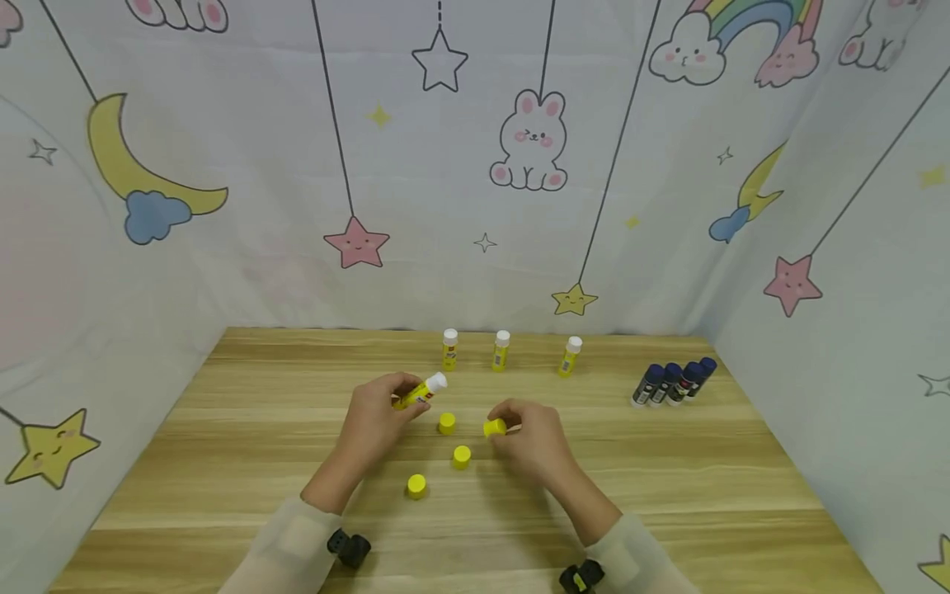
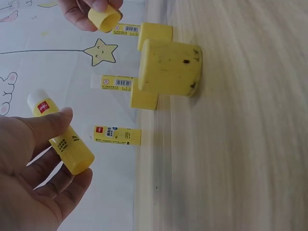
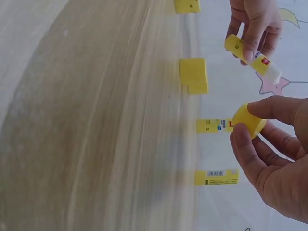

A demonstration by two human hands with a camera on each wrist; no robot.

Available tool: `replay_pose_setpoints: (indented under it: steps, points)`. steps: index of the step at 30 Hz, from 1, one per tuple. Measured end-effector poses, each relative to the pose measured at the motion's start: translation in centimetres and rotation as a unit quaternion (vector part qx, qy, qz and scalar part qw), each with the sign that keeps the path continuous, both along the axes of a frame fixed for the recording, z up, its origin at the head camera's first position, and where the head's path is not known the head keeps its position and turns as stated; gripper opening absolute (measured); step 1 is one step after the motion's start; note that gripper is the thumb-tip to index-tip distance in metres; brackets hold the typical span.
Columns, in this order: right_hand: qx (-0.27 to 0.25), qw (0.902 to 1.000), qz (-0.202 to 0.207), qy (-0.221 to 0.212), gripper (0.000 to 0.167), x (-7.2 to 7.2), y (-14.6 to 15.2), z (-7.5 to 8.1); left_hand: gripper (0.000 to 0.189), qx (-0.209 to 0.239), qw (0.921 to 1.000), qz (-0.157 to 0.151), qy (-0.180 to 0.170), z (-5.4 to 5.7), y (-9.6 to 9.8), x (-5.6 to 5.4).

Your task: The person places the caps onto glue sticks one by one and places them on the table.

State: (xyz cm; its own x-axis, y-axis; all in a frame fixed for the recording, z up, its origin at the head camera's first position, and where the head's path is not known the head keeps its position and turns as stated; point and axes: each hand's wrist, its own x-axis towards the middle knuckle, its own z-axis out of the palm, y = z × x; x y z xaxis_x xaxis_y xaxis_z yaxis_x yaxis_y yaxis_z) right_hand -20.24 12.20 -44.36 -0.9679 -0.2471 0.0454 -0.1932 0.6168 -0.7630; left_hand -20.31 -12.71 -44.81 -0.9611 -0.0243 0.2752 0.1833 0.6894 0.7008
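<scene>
My left hand (image 1: pixel 377 414) grips a yellow glue stick (image 2: pixel 65 137) by its body, tilted, with its bare white end pointing up and away from the palm. Between thumb and fingertips, my right hand (image 1: pixel 533 439) pinches a yellow cap (image 3: pixel 248 121), held to the right of the glue stick and apart from it. In the left wrist view, the open hollow end of that pinched cap shows. Below and between the hands, three more yellow caps stand on the table: a far one (image 1: pixel 447 424), a middle one (image 1: pixel 462 458) and a near one (image 1: pixel 416 487).
Three yellow glue sticks with white tops stand along the table's back: a left one (image 1: pixel 449 350), a middle one (image 1: pixel 500 351) and a right one (image 1: pixel 570 356). Several dark-capped sticks (image 1: pixel 671 384) cluster at the back right. A patterned curtain (image 1: pixel 445 272) hangs behind the wooden table (image 1: pixel 245 462).
</scene>
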Motion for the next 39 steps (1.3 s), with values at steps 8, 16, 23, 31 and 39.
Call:
replay_pose_setpoints:
  steps: [8, 16, 23, 31, 39]
  points:
    - [-0.074, 0.9962, -0.043, -0.016, 0.023, -0.4, 0.3, 0.0, 0.029, -0.058, 0.997, -0.019, 0.049, 0.0, 0.3, 0.2]
    - [-0.192, 0.9787, -0.052, -0.052, 0.025, -0.9, 0.5, -0.3, 0.031, -0.118, 0.9869, -0.034, 0.105, 0.3, 0.7, 0.6]
    - [-0.25, 0.9638, -0.05, -0.08, 0.029, -0.9, 0.6, -0.3, 0.034, -0.155, 0.9743, -0.051, 0.156, 0.6, 1.1, 0.8]
    - [-0.274, 0.9574, -0.051, -0.075, 0.028, -0.9, 0.3, -0.7, 0.035, -0.17, 0.9638, -0.063, 0.195, 0.6, 1.5, 1.1]
    - [-0.275, 0.9587, -0.039, -0.061, 0.029, -0.7, -0.4, -0.7, 0.034, -0.164, 0.9643, -0.063, 0.198, 0.4, 2.1, 1.2]
